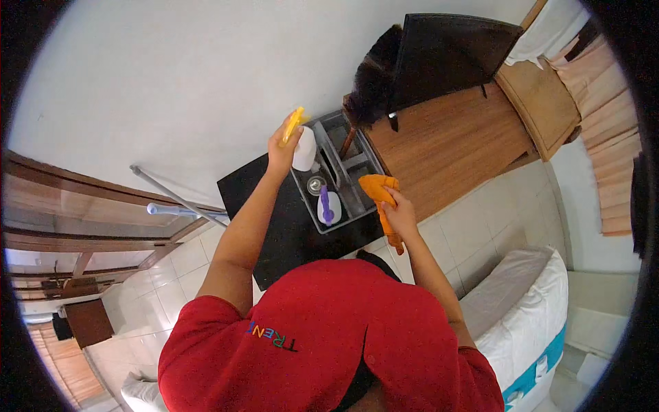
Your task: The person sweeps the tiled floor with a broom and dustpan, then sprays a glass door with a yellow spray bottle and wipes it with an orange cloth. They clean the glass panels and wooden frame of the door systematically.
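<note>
My left hand is closed around the neck of a white spray bottle with a yellow trigger head, over the left side of a grey caddy. Whether the bottle's base touches the caddy is hard to tell. A second white spray bottle, with a purple trigger, stands in the caddy's near compartment, beside a small round clear-and-metal item. To the right of the caddy, my right hand grips a bunched orange cloth, its lower end hanging down. A dark feather duster leans out of the caddy's far end.
Under the caddy is a black table. A wooden desk adjoins it, carrying a black flat screen. Grey and pale-blue poles lean at the left. A bed with white covers stands at the lower right.
</note>
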`<state>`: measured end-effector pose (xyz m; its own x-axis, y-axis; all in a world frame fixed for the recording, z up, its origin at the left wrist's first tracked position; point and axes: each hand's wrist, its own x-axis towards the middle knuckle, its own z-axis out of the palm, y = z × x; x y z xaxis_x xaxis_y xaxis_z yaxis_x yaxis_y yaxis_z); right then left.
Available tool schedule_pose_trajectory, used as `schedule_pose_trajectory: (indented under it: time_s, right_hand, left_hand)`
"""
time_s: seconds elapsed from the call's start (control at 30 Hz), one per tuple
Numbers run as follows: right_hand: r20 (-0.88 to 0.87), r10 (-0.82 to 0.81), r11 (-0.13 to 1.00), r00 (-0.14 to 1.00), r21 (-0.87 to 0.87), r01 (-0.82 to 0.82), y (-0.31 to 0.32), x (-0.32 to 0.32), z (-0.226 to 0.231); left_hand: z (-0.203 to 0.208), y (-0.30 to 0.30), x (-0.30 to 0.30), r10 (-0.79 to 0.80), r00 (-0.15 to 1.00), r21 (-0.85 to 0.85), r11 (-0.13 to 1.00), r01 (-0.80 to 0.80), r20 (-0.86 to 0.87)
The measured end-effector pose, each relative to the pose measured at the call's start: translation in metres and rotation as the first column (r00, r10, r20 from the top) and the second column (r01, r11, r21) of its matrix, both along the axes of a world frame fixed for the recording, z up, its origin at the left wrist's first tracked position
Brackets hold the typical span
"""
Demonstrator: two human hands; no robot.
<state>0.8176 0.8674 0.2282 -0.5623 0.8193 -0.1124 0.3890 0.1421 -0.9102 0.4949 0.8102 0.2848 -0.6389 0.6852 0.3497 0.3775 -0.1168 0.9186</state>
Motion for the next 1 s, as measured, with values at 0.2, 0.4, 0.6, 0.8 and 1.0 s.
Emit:
schedule_pose_trajectory:
  time_s: [0.2, 0.4, 0.6, 0.8, 1.0]
  right_hand:
    - [0.119, 0.087, 0.991, 0.989, 0.092, -0.099, 0.034, -0.018, -0.025]
    - [0.255, 0.182, 0.977, 0.95, 0.061, -0.204, 0.054, -0.043, -0.062]
    - [0.421, 0.19, 0.975, 0.887, 0.024, -0.22, 0.06, -0.064, -0.06]
    - [0.328, 0.202, 0.978, 0.923, -0.023, -0.206, 0.058, -0.07, -0.065]
    - [0.248, 0.142, 0.986, 0.958, 0.046, -0.158, 0.052, -0.057, -0.075]
  left_hand:
    - [-0.029, 0.013, 0.011, 0.124, 0.986, -0.141, 0.984, -0.107, 0.115]
    - [-0.09, 0.013, 0.002, 0.206, 0.969, -0.102, 0.97, -0.221, -0.134]
    - [-0.094, -0.004, 0.018, 0.149, 0.989, -0.218, 0.965, -0.144, 0.01]
    - [-0.094, -0.027, 0.014, 0.143, 0.982, -0.27, 0.947, -0.173, -0.126]
    - [-0.027, -0.038, 0.035, 0.359, 0.839, -0.149, 0.881, -0.449, -0.408]
